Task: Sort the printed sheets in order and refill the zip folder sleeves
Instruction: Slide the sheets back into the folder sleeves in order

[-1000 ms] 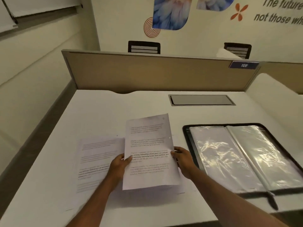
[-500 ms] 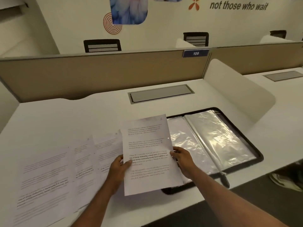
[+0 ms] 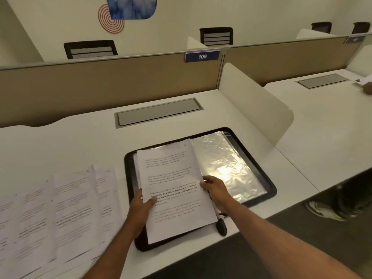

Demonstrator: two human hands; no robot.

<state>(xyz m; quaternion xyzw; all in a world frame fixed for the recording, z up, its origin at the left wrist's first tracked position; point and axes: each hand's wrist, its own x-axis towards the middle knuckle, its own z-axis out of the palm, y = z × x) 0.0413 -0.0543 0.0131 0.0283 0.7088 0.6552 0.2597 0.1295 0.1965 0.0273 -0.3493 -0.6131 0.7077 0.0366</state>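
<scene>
While left hand point(image 3: 141, 207) and right hand point(image 3: 215, 190) pinch it, the sheet point(image 3: 174, 176) points lengthwise away.

One zip folder point(image 3: 269, 188) is lying open, one printed sheet point(image 3: 173, 178) is being held, about four loose sheets point(image 3: 66, 208) are lying fanned, four chair backs point(image 3: 90, 49) are showing.

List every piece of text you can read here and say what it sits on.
"109": white digits on the blue plate atop the partition.
"Defined by a slower pace" and "strong community bonds, local traditions, and": bold lines on the held sheet; its other lines are too blurred.
Spread sheets on the desk: print unreadable.
Far-right blue plate: blurred.
</scene>
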